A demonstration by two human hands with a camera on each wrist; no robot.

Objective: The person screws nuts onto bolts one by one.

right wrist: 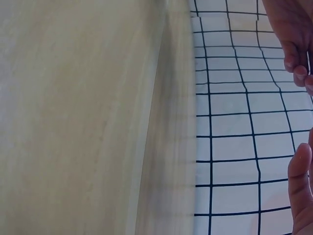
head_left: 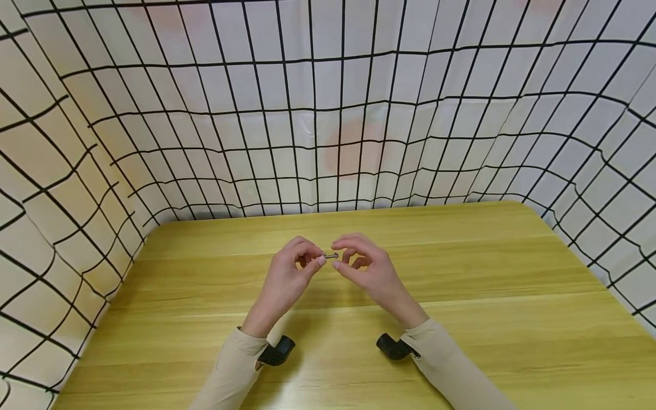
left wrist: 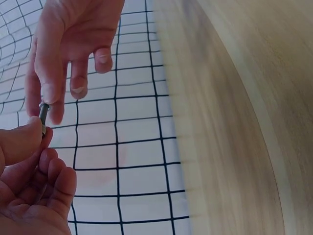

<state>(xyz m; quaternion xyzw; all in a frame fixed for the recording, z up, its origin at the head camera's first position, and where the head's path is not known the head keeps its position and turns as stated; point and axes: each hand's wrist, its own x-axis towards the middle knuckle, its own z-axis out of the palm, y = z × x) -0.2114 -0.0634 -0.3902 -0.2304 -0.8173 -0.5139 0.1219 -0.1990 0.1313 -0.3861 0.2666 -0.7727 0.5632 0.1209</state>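
In the head view, my left hand (head_left: 289, 276) pinches a small metal bolt (head_left: 330, 256) between thumb and index finger, above the table. The bolt lies roughly sideways, its wider end toward my right hand (head_left: 371, 273). My right thumb and index finger are spread on either side of that end, with a small gap visible. The left wrist view shows the bolt (left wrist: 44, 115) closer, with a yellowish part by the left fingertips, which partly hide it. Only parts of both hands appear at the right edge of the right wrist view, where the bolt is not seen.
A wooden table (head_left: 328, 353) with light grain lies under both hands. Behind it and along its sides hangs a white sheet (head_left: 338, 125) with a black grid pattern. Black wrist-worn devices stick out from the left sleeve (head_left: 230, 364) and the right sleeve (head_left: 451, 359).
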